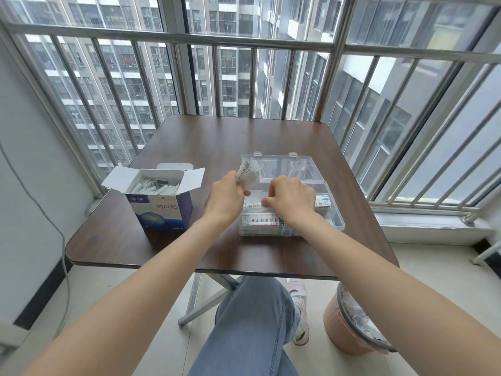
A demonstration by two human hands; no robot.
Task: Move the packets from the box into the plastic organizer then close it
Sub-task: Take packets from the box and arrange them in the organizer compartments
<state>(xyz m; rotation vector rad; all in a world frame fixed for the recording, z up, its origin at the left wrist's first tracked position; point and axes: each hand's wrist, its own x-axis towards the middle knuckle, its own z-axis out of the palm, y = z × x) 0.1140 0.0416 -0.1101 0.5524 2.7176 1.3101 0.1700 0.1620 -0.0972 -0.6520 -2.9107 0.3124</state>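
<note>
A brown table (pixel 189 147) fills the middle of the frame. On it, right of the middle, sits the clear plastic organizer (pixel 336 218) with its lid (pixel 282 165) swung open toward the back. Left of the middle stands the blue and white box (pixel 160 210), flaps open, with more white packets (pixel 154 187) still inside. The left hand (pixel 226 198) is just left of the organizer, fingers curled tight around a bunch of packets (pixel 248 173) that stick up above it. The right hand (pixel 291 198) is down in the organizer with its fingers bent, and it seems to pinch one packet (pixel 256 205) that is going in on top of the row of packets (pixel 260 220) at the front. To do this well, I think each packet should lie flat and line up with the ones under it, so the pile stays low and the lid can shut later. The left hand should keep a firm hold so none slip out. A pink bin (pixel 344 332) stands on the floor at the lower right.
</note>
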